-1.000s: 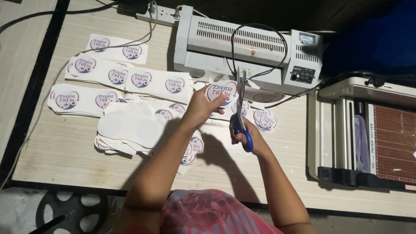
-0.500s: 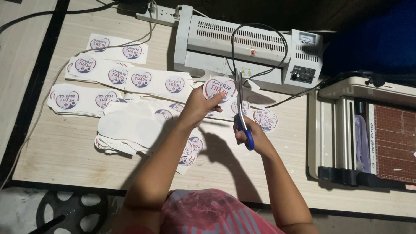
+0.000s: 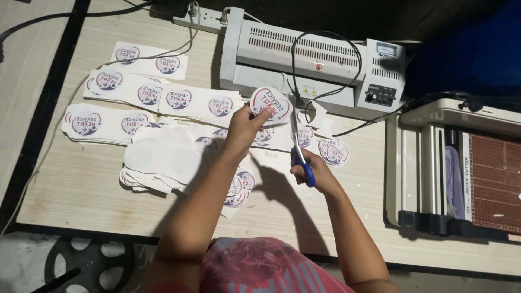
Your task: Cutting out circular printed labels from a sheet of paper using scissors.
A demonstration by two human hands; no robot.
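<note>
Above the middle of the bench (image 3: 70, 184), the left hand (image 3: 244, 127) pinches a round printed sticker (image 3: 270, 104), its grip clamped on the lower edge. The right hand (image 3: 313, 172) has its grip closed through the blue handles of the scissors (image 3: 299, 142), blades at the sticker's right edge. Uncut sticker sheets (image 3: 163, 100) lie toward the bench's left end, a laminator (image 3: 304, 59) along the far edge.

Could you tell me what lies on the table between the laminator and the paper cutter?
In the head view, only black cables cross bare table between laminator and paper cutter.
</note>
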